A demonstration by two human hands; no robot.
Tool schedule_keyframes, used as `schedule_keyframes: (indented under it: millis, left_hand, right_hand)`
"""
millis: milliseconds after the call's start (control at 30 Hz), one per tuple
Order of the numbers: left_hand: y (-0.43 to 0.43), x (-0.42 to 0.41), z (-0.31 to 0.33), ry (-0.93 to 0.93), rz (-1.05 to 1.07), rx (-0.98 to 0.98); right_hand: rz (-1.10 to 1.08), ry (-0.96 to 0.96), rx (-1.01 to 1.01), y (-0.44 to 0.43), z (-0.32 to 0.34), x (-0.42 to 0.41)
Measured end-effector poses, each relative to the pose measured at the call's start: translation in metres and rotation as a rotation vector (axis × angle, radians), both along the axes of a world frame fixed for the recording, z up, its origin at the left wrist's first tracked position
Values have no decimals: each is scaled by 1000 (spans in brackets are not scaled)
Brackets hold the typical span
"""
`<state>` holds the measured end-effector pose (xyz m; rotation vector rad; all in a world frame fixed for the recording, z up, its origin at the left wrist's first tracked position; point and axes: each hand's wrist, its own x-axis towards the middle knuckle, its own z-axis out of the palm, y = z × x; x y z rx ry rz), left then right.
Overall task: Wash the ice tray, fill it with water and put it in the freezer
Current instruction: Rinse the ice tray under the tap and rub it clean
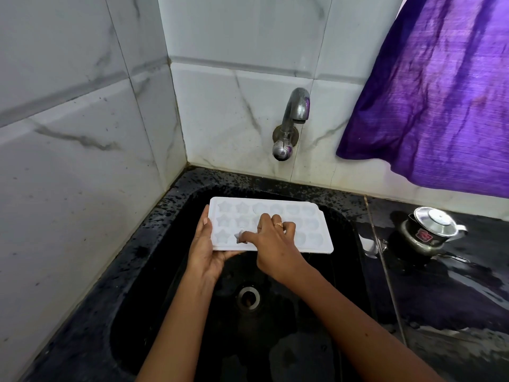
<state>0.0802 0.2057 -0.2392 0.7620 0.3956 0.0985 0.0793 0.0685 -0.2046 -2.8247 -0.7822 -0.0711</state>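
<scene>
A white ice tray (308, 216) with star and round moulds is held flat over the black sink (176, 221). My left hand (205, 249) grips the tray's near left corner from below, thumb along its left edge. My right hand (272, 244) lies on top of the tray, forefinger pressed into a star mould in the front row; it wears a ring. The metal tap (296, 114) juts from the tiled wall above the tray, and no water runs from it.
The sink drain (249, 296) lies below my hands. A small steel pot with a lid (429, 228) stands on the wet black counter at the right. A purple curtain (446, 92) hangs at the upper right. Marble-look tiled walls close off the left and back.
</scene>
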Motion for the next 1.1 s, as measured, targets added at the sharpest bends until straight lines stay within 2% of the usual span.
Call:
schedule_keyframes:
  millis: [200, 433, 700, 1100]
  left_hand:
    - [1, 1, 3, -29, -7, 6]
    - [4, -1, 3, -17, -13, -2]
    - [0, -3, 4, -39, -12, -7]
    - [-3, -4, 9, -1, 2, -21]
  right_hand:
    - [21, -118, -61, 0, 3, 1]
    - [19, -21, -19, 3, 2, 1]
    - [42, -86, 40, 9, 12, 0]
    - [104, -7, -36, 26, 6, 1]
